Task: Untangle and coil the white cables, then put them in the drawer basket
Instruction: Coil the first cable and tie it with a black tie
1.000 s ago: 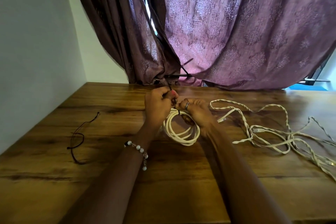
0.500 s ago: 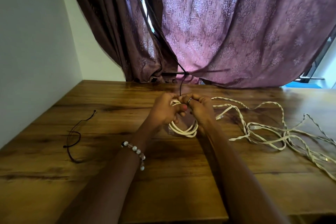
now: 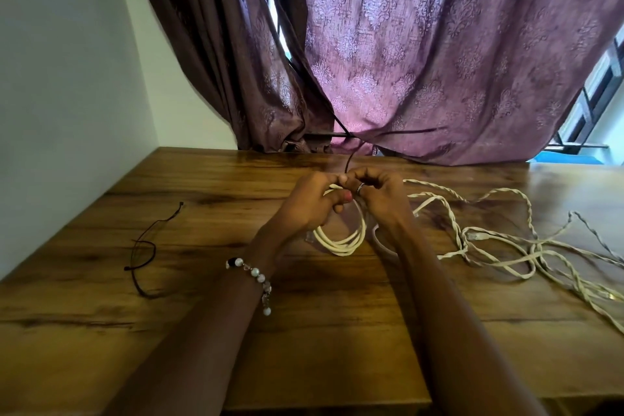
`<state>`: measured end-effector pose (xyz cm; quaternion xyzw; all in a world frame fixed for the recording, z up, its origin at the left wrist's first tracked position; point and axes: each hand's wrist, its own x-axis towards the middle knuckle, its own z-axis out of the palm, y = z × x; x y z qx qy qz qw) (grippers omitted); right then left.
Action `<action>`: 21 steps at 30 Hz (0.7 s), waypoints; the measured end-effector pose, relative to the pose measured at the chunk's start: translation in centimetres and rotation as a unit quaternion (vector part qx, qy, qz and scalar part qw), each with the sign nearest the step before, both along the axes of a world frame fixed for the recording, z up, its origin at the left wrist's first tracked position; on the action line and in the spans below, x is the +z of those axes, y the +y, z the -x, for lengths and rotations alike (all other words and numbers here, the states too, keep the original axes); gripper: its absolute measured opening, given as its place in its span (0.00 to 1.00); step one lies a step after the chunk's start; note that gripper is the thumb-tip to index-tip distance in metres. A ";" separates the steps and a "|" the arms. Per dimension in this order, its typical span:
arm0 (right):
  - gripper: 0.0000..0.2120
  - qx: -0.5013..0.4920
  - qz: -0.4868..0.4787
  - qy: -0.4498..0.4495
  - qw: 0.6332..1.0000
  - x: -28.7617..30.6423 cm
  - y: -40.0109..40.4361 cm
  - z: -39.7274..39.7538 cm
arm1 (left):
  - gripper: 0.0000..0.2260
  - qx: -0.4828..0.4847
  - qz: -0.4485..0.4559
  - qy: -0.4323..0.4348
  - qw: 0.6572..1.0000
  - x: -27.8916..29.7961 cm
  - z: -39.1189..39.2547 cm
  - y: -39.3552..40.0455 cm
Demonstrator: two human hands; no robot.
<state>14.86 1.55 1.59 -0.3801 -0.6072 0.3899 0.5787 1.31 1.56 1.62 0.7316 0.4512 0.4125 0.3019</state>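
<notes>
A coiled white cable (image 3: pixel 342 241) rests upright on the wooden table (image 3: pixel 202 341), its top held between both hands. My left hand (image 3: pixel 309 204) and my right hand (image 3: pixel 381 196) meet at the coil's top, fingers closed on it and pinching a thin dark tie (image 3: pixel 351 159) that sticks up between them. To the right, a tangle of twisted white cables (image 3: pixel 499 240) lies spread across the table toward its right edge. The drawer basket is not in view.
A thin dark cord (image 3: pixel 145 246) lies loose on the table at the left. Purple curtains (image 3: pixel 422 54) hang behind the table's far edge. A white wall (image 3: pixel 60 94) borders the left side.
Both hands shifted slightly, and the coil was lifted from lying flat to standing more upright. The dark tie now sticks up between the fingertips.
</notes>
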 end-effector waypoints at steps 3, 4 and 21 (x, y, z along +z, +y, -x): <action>0.06 0.011 0.000 0.034 0.999 0.1 -0.3 0.3 | 0.05 0.005 -0.009 0.004 1.000 0.0 0.1 0.1; 0.06 0.007 0.002 0.036 0.999 0.1 -0.3 0.4 | 0.05 0.009 -0.012 0.006 1.000 0.0 0.2 0.1; 0.05 0.024 0.012 0.169 0.985 0.2 -0.1 0.2 | 0.11 0.013 0.011 -0.018 1.000 -0.2 0.0 -0.1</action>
